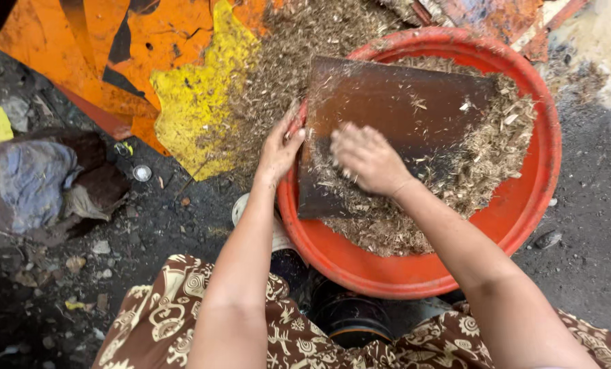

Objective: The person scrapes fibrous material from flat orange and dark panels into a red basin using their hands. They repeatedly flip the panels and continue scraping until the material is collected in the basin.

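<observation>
A big red round basin sits in front of me, holding a heap of dry brown chopped fibre. A dark brown flat board lies tilted in the basin over the fibre. My left hand grips the board's left edge at the basin's rim. My right hand rests palm down on the lower part of the board, fingers curled into the fibre lying there.
More loose fibre is spilled over orange and yellow sheets on the dark ground beyond the basin. Crumpled cloth and scraps lie at the left. A dark round container stands under the basin, by my patterned brown skirt.
</observation>
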